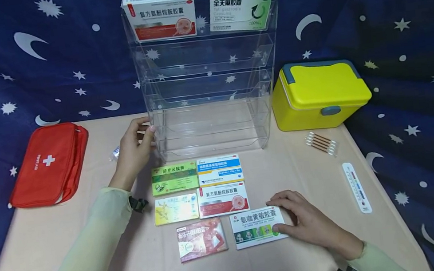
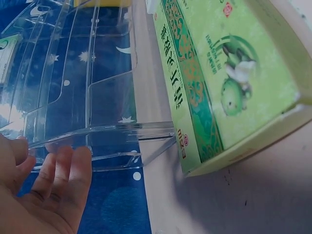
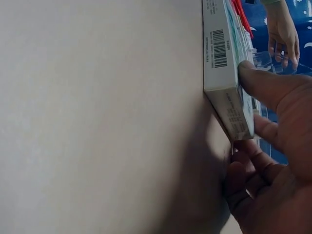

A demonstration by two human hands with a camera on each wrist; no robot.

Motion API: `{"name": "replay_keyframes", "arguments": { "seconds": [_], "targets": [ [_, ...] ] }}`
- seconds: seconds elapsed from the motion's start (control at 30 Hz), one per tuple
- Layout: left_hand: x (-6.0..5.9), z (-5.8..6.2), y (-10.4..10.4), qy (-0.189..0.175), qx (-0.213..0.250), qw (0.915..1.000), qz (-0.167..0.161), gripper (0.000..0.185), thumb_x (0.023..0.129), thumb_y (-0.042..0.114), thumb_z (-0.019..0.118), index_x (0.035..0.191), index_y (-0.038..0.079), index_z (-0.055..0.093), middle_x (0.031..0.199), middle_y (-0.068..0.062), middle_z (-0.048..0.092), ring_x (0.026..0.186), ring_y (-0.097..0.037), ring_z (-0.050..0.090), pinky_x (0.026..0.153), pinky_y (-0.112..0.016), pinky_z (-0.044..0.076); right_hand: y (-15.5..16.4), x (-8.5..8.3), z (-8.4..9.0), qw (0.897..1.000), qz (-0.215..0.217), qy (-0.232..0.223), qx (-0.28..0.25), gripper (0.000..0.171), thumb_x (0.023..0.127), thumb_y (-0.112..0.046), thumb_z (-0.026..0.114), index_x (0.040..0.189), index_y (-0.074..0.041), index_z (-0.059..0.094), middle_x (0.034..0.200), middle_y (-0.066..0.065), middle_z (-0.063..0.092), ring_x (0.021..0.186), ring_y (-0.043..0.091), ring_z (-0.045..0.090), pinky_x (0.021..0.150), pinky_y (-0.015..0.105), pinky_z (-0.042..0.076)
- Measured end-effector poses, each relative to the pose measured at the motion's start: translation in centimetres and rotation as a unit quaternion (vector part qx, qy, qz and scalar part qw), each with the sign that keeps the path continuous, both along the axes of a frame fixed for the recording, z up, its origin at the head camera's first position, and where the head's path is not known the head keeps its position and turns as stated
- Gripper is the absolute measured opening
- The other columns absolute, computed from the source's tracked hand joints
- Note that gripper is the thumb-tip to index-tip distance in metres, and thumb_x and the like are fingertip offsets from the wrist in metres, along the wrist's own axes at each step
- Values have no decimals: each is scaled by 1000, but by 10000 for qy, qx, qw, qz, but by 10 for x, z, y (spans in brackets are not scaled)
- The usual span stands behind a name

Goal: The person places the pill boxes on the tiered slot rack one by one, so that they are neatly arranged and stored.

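Observation:
My left hand (image 1: 135,147) grips the left side edge of a clear plastic tiered rack (image 1: 214,142), thumb in front; in the left wrist view its fingers (image 2: 73,180) bend at the clear edge. My right hand (image 1: 304,219) pinches the right end of a white and green medicine box (image 1: 253,227) at the table's front, thumb on its face. In the right wrist view that box (image 3: 219,53) shows its barcode side, slightly tilted up from the tabletop. Close to the left hand lies a green medicine box (image 1: 174,178).
Blue (image 1: 219,170), yellow (image 1: 176,209), red-white (image 1: 223,199) and pink (image 1: 202,240) boxes lie before the rack. Its top tier holds two boxes (image 1: 165,18). Left is a red first-aid pouch (image 1: 51,165); right, a yellow case (image 1: 320,92), cotton swabs (image 1: 321,143) and a thermometer (image 1: 356,187).

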State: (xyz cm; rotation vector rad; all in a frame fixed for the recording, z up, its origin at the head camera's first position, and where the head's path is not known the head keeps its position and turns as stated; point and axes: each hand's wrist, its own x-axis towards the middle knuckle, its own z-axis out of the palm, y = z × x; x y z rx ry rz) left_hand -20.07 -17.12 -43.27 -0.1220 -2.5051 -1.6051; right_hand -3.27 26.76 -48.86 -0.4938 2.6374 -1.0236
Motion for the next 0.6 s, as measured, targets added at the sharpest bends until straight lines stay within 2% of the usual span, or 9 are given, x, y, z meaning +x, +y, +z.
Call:
{"name": "replay_keyframes", "arguments": {
  "seconds": [0.1,0.23,0.33,0.47,0.6],
  "targets": [
    [0,0,1,-1,-27,10000,7,42,108,31,53,144,10,50,118,-15,58,93,-26,59,76,-40,64,0,0,1,9999,27,-64,-140,54,79,-44,87,126,-31,65,131,-15,52,105,13,51,65,22,50],
    [0,1,1,24,-48,10000,-4,42,108,30,53,144,10,50,119,-15,58,92,-26,59,76,-38,64,-3,-1,2,9988,-16,-173,-464,53,79,-36,89,124,-35,61,123,-16,56,86,16,56,57,24,50],
    [0,2,0,34,-38,10000,-23,42,108,30,53,144,10,50,119,-15,58,91,-26,59,76,-37,64,-7,-2,2,9972,-66,42,-748,54,79,-27,90,123,-35,59,118,-15,59,77,20,55,52,26,49],
    [1,1,0,19,-36,10000,-33,42,108,30,53,144,9,50,119,-16,58,91,-28,60,76,-37,64,-10,-3,0,9929,-166,382,-1113,51,81,-15,89,120,-31,60,118,-12,60,75,24,54,48,29,48],
    [1,2,0,14,-38,10000,-53,42,108,30,53,144,8,50,118,-17,58,91,-29,60,77,-37,64,-13,-1,1,9894,-221,465,-1358,48,82,-9,87,118,-26,61,119,-8,61,78,23,54,47,31,47]
  ]
}}
